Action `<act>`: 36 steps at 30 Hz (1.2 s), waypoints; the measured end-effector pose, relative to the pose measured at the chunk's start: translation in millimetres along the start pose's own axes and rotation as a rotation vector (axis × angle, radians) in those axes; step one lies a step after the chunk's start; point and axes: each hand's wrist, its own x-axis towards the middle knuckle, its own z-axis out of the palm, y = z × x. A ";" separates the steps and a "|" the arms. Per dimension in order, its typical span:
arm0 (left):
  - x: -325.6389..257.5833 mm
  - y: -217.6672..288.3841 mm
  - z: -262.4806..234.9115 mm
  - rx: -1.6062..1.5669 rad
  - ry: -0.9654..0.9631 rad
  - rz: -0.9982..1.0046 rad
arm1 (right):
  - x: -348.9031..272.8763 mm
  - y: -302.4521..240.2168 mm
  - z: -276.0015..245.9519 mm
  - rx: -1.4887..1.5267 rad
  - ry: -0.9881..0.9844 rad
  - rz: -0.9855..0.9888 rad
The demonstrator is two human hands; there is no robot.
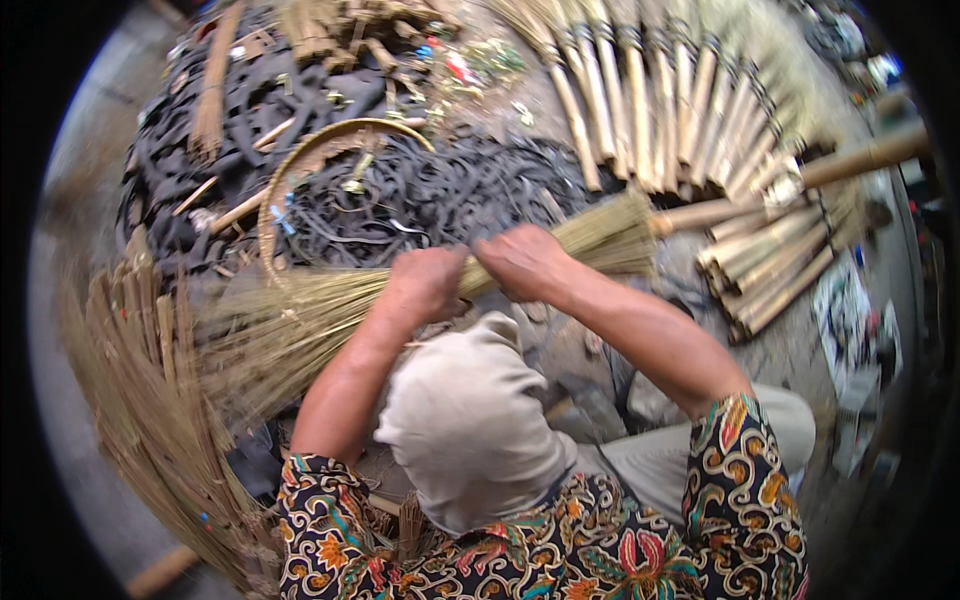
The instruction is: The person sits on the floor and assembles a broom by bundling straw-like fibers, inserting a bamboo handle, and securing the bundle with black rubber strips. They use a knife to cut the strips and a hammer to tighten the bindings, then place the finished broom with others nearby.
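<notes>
Left hand [428,284], right hand [518,262]: fingers curled into fists at straw bundle [335,312]; exact hold unclear. Black strips [430,195] beyond.

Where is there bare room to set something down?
At far left, grey floor borders the curled black strips. A small brown patch lies between those strips and the fanned pale-handled straw brooms. Crowded: around left hand and right hand, at the yellowish straw bundle.

We have room to reach over the black strips [430,195] beyond the straw bundle [335,305], with bamboo handles [637,110] blocking the right, stalks [150,400] the left, a bent knee [470,400] the near side.
</notes>
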 end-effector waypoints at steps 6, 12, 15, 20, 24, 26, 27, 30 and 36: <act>13.8 12.1 67.2 -0.298 -0.034 -0.077 | -16.5 11.8 31.0 -0.124 -0.155 -0.072; 46.0 25.0 121.6 -0.271 -0.078 -0.253 | -41.0 24.4 58.9 -0.063 0.293 0.037; 51.3 30.0 129.8 -0.268 -0.085 -0.303 | -83.4 75.1 48.6 0.255 0.627 0.219; 58.2 31.5 131.5 -0.306 -0.141 -0.328 | -196.0 172.4 57.3 0.358 0.505 1.328; 74.7 27.4 140.2 -0.310 -0.186 -0.323 | -266.7 201.5 103.1 0.159 0.072 1.422; 82.0 25.9 147.3 -0.278 -0.210 -0.319 | -290.4 205.5 124.0 0.067 -0.082 1.320; 84.8 25.5 150.7 -0.281 -0.202 -0.321 | -298.1 209.5 131.6 0.010 -0.118 1.279; 89.0 25.3 157.6 -0.287 -0.223 -0.336 | -313.0 217.9 147.3 -0.108 -0.240 1.231; 92.4 24.1 158.3 -0.263 -0.229 -0.329 | -337.0 233.0 162.3 -0.212 -0.460 1.107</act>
